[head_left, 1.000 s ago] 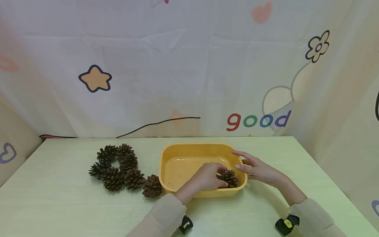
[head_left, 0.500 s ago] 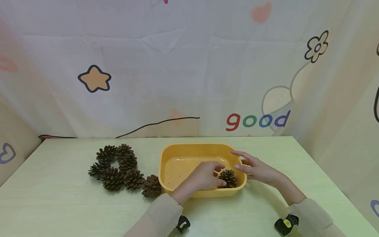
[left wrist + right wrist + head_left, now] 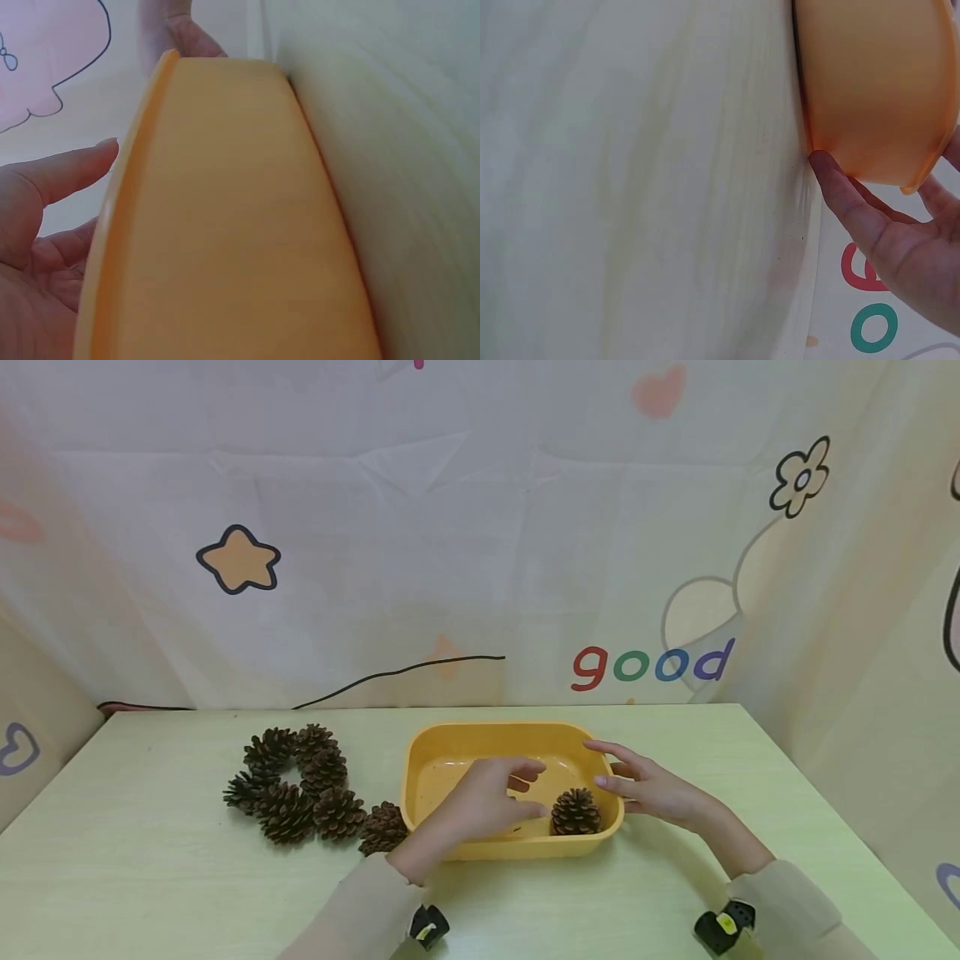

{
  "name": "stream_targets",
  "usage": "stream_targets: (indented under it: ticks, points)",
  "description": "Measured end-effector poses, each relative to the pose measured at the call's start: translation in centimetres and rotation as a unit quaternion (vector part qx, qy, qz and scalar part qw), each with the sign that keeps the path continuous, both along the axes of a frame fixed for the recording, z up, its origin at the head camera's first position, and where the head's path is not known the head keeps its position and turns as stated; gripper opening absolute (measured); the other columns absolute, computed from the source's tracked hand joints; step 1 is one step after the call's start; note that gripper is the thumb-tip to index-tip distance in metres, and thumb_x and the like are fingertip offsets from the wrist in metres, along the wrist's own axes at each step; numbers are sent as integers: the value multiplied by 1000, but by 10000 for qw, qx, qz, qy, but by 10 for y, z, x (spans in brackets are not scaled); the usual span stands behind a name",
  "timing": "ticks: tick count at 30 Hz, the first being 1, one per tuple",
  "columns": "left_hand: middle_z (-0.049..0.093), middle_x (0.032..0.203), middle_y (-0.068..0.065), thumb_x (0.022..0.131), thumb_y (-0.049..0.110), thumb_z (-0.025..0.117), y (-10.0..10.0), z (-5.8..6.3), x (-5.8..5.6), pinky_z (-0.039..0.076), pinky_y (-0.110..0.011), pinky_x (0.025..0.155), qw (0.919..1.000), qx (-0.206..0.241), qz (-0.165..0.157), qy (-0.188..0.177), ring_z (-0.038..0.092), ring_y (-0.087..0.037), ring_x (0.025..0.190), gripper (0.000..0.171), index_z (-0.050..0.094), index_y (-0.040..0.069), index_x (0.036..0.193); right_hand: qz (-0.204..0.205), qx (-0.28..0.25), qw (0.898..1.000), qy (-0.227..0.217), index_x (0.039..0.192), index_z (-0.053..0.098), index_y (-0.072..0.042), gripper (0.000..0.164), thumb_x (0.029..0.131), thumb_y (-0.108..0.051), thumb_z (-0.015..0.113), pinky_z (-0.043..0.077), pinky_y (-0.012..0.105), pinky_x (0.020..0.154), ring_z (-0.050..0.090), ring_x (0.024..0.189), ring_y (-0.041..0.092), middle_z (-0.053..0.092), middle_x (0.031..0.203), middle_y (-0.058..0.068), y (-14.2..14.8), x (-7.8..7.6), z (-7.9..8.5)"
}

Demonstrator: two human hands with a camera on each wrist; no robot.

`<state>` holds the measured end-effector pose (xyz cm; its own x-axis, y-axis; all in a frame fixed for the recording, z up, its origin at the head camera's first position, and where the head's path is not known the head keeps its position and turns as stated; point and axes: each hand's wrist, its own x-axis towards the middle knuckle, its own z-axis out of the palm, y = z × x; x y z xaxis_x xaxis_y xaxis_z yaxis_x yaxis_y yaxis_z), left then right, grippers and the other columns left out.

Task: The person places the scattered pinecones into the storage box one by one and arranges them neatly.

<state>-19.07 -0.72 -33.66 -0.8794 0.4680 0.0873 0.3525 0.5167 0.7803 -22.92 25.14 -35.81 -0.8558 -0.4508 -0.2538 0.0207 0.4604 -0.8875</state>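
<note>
one pine cone (image 3: 576,812) is seen inside the yellow basin (image 3: 517,850), at its near right corner. it is judged light and stiff, rough enough not to slip, though its thin scales might be chipped by hard squeezing; it is best pinched gently from above, around its widest part. nothing is held by the left hand (image 3: 487,797), thumb and fingers parted; the basin's right rim is gripped by the right hand (image 3: 663,792).
</note>
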Motion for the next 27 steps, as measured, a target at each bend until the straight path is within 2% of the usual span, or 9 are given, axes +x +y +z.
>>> stream_targets:
  ticks: [7, 15, 23, 27]
  points:
    - [58, 119, -12, 80, 17, 70, -22, 7, 2, 50, -30, 84, 9989, 476, 9, -11, 57, -23, 104, 46, 56, 5, 123, -61, 43, 10000, -18, 146, 18, -16, 68, 91, -34, 54, 40, 52, 93, 17, 131, 48, 7, 149, 22, -1, 0, 0]
    - [58, 118, -15, 80, 17, 71, -42, 8, 4, 50, -31, 84, 9969, 782, -14, -27, 57, -26, 104, 45, 56, 5, 121, -83, 51, 10000, -2, 146, 18, -15, 68, 91, -33, 54, 40, 52, 93, 16, 131, 48, 7, 148, 23, -1, 1, 2]
    - [60, 114, -9, 79, 15, 72, -63, 10, 12, 51, -32, 83, 9956, 912, 233, 38, 58, -25, 102, 44, 58, 7, 120, -95, 29, 9999, -29, 146, 19, -14, 68, 91, -33, 55, 42, 50, 93, 21, 129, 47, 10, 147, 25, -2, 0, 2]
    - [61, 113, -10, 78, 15, 72, -73, 12, 14, 52, -31, 81, 9951, 959, 249, 47, 59, -28, 101, 44, 58, 6, 119, -135, 58, 9999, -11, 146, 19, -15, 69, 90, -34, 55, 41, 51, 93, 19, 130, 48, 9, 148, 23, -2, 1, 2]
